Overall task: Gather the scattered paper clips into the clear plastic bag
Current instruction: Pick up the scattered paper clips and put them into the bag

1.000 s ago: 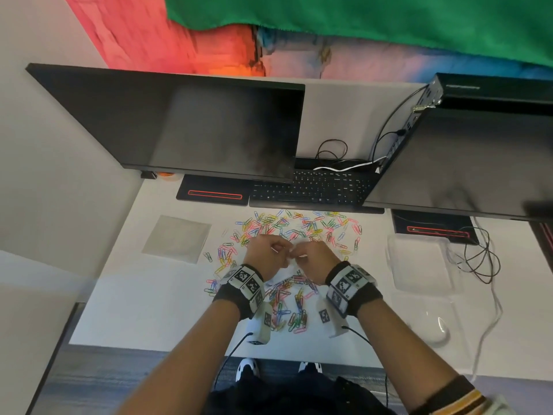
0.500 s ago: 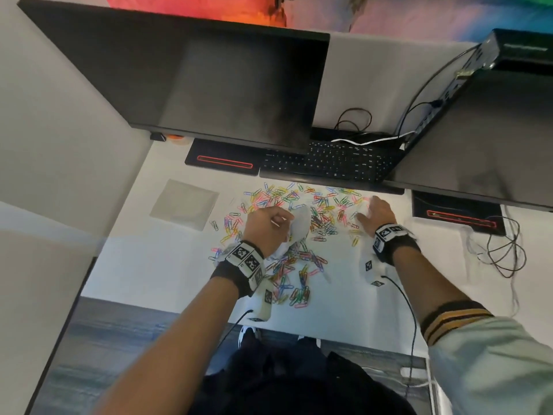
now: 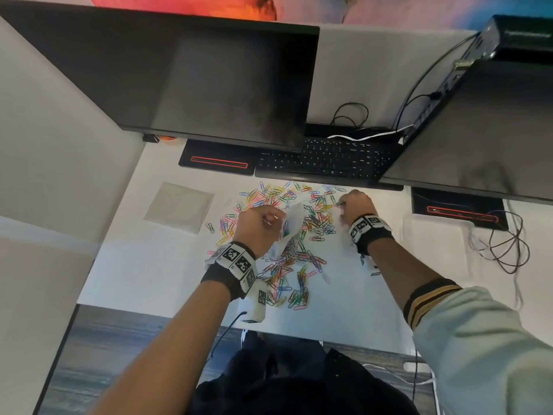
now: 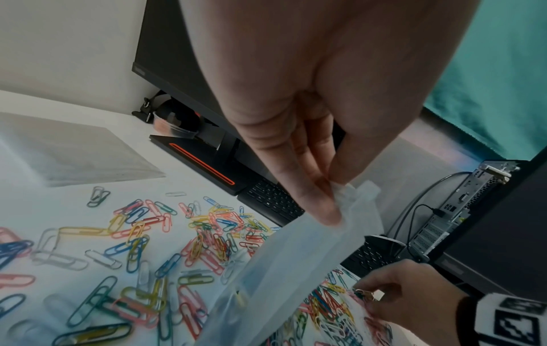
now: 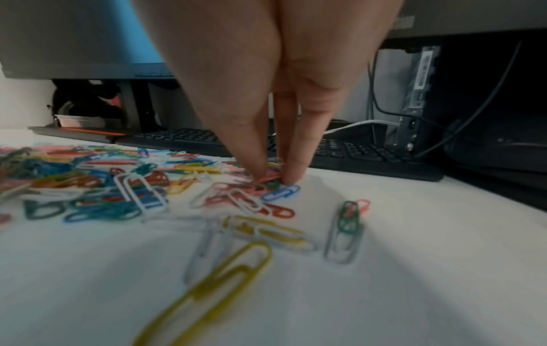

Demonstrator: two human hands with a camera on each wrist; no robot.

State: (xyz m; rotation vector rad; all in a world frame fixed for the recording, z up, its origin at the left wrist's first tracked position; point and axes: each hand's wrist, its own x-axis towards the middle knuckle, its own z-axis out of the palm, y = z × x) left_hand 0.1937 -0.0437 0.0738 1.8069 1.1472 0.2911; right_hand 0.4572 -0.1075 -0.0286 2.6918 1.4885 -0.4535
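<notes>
Nearest the person, at the front of the white table (image 3: 155, 265), lies the loose lower end of the spread of coloured paper clips (image 3: 287, 259), which runs from here back toward the keyboard. Above the middle of that spread the left hand (image 3: 257, 227) holds the clear plastic bag (image 3: 291, 223) up off the table: its fingers (image 4: 313, 199) and thumb pinch the bag's top edge, and the bag hangs slanting down from them with a few clips showing faintly inside. To the right and a little farther back, the right hand (image 3: 356, 205) is down on the clips, its fingers (image 5: 291, 168) drawn together with the thumb, tips pressing into a small knot of red, green and blue clips; they close on those clips, though whether any is lifted cannot be told. Left of the spread and apart from it lies a flat stack of clear bags (image 3: 179, 206). Beyond the clips sits a black keyboard (image 3: 326, 160) partly under two dark monitors (image 3: 209, 79), with cables (image 3: 502, 241) at the far right.
</notes>
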